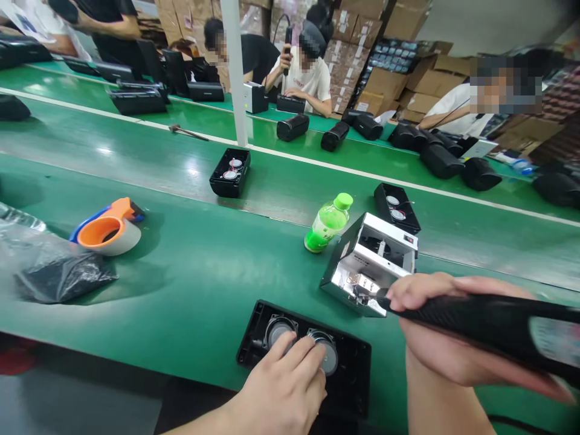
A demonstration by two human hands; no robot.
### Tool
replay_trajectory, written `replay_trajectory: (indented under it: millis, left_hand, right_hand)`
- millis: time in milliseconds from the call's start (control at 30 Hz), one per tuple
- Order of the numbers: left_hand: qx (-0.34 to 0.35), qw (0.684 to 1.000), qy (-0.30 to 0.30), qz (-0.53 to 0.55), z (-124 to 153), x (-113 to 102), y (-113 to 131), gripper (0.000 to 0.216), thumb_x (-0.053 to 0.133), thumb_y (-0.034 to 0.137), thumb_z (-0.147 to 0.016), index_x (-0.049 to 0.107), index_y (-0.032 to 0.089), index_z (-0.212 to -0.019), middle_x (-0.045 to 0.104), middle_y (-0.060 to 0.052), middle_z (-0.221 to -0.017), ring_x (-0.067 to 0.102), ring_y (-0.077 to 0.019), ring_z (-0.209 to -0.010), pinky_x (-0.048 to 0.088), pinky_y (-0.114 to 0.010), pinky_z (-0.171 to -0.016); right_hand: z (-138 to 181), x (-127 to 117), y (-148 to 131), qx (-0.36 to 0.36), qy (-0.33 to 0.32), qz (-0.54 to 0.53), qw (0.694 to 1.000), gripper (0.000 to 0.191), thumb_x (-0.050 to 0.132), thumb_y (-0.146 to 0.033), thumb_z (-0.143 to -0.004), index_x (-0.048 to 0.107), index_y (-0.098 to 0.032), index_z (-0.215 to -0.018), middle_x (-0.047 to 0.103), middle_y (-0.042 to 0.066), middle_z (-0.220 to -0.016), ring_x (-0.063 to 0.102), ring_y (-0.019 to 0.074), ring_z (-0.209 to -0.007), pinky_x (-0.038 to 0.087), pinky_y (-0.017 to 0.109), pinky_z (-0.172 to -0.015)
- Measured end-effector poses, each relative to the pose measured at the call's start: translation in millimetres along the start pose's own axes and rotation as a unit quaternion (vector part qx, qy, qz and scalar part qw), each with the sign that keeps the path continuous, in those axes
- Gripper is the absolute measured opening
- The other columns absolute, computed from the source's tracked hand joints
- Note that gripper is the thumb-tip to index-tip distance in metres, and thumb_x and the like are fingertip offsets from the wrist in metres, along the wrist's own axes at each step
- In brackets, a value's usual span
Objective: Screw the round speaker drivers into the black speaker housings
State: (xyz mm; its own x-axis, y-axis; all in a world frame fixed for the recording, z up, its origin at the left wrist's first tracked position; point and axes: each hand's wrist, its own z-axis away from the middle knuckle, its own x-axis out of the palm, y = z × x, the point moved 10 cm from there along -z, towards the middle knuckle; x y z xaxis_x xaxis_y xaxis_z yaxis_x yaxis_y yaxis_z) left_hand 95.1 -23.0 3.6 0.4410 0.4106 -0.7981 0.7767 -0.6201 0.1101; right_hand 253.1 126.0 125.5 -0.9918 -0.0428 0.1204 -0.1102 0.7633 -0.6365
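My right hand [446, 326] is wrapped around a black electric screwdriver [489, 314] held nearly level. Its tip reaches the front of a silver and black box-shaped screw feeder [389, 257]; whether it touches a screw there is too small to tell. At the bench's near edge lies an open black speaker housing [351, 386] with two round speaker drivers [278, 331] set in it. Over these drivers rests my left hand [287, 383], fingers bent and slightly apart, fingertips on or between them. Its thumb is mostly hidden.
Behind the feeder stands a green-capped bottle [327, 223]. An orange tape dispenser [109, 229] and a plastic bag [58, 272] lie left. Two more open housings [231, 172] sit on the conveyor. Across it, people work among black speakers [292, 127]. A white post [234, 72] rises mid-view.
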Motion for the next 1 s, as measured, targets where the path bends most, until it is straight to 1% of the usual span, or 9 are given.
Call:
replay_trajectory:
  millis: [67,133,367,467,600,700,800,900,1000]
  left_hand:
    - [0.010,1.000,-0.018,0.006,1,6,-1,0.022,0.069,0.037,-0.103,0.077,0.017,-0.103,0.078,-0.007,-0.121,0.067,-0.0223,-0.105,0.042,-0.043,-0.106]
    - [0.019,1.000,-0.018,0.005,1,7,-2,0.026,0.069,0.040,-0.104,0.077,0.016,-0.105,0.078,-0.007,-0.121,0.067,-0.0223,-0.103,0.044,-0.042,-0.103]
    - [0.015,0.999,-0.016,0.031,3,11,-4,0.028,0.070,0.040,-0.100,0.076,0.013,-0.103,0.078,-0.011,-0.115,0.069,-0.0254,-0.103,0.047,-0.042,-0.097]
    - [0.024,0.999,-0.006,0.024,3,11,-3,0.033,0.070,0.044,-0.099,0.077,0.012,-0.106,0.078,-0.013,-0.117,0.069,-0.0263,-0.105,0.048,-0.041,-0.096]
    - [0.027,0.999,0.029,0.005,3,7,-4,0.034,0.068,0.045,-0.102,0.078,0.013,-0.099,0.079,-0.011,-0.113,0.069,-0.0242,-0.102,0.048,-0.039,-0.093]
    - [0.034,0.998,0.047,-0.008,3,7,-3,0.036,0.066,0.046,-0.104,0.078,0.014,-0.094,0.079,-0.010,-0.108,0.069,-0.0235,-0.097,0.048,-0.039,-0.089]
    - [0.034,0.997,0.062,-0.019,3,7,-2,0.036,0.066,0.045,-0.104,0.079,0.014,-0.092,0.079,-0.011,-0.107,0.068,-0.0242,-0.097,0.046,-0.037,-0.085]
    - [0.034,0.996,0.082,-0.025,3,4,-2,0.036,0.068,0.046,-0.104,0.080,0.014,-0.093,0.080,-0.010,-0.105,0.067,-0.0245,-0.096,0.043,-0.037,-0.080]
    - [0.038,0.995,0.083,-0.032,4,3,-1,0.036,0.070,0.047,-0.103,0.081,0.015,-0.094,0.081,-0.010,-0.109,0.063,-0.0224,-0.088,0.040,-0.037,-0.075]
  right_hand:
    - [0,21,4,-0.026,-0.034,-0.015,0.999,0.080,0.042,-0.097,-0.092,0.069,-0.023,-0.104,0.067,-0.003,-0.058,0.057,0.0200,-0.039,0.049,0.035,-0.036]
    - [3,29,10,-0.020,-0.047,-0.017,0.999,0.081,0.043,-0.099,-0.090,0.069,-0.023,-0.104,0.066,-0.004,-0.057,0.055,0.0185,-0.037,0.048,0.033,-0.035]
    - [5,7,34,0.087,-0.031,-0.001,0.996,0.083,0.034,-0.099,-0.092,0.058,-0.025,-0.121,0.069,-0.005,-0.060,0.055,0.0199,-0.039,0.052,0.036,-0.041]
    - [7,10,30,0.087,-0.030,-0.004,0.996,0.083,0.036,-0.099,-0.092,0.060,-0.025,-0.122,0.070,-0.004,-0.062,0.056,0.0197,-0.042,0.053,0.036,-0.044]
    - [12,18,18,0.102,-0.039,-0.018,0.994,0.081,0.038,-0.099,-0.091,0.066,-0.027,-0.112,0.067,-0.003,-0.062,0.057,0.0197,-0.045,0.051,0.036,-0.047]
    - [12,7,14,0.128,-0.016,-0.032,0.991,0.067,0.053,-0.089,-0.095,0.068,-0.029,-0.120,0.070,-0.001,-0.068,0.059,0.0224,-0.050,0.052,0.040,-0.051]
    - [8,1,4,0.069,-0.015,-0.018,0.997,0.061,0.061,-0.083,-0.095,0.071,-0.028,-0.119,0.072,0.000,-0.072,0.061,0.0236,-0.053,0.055,0.043,-0.054]
    - [4,15,3,0.007,-0.049,-0.033,0.998,0.078,0.050,-0.097,-0.089,0.073,-0.025,-0.107,0.068,-0.001,-0.062,0.058,0.0209,-0.044,0.050,0.037,-0.042]
    - [-2,21,23,0.049,-0.043,-0.030,0.997,0.086,0.043,-0.102,-0.087,0.070,-0.024,-0.109,0.066,-0.003,-0.057,0.054,0.0179,-0.038,0.048,0.033,-0.037]
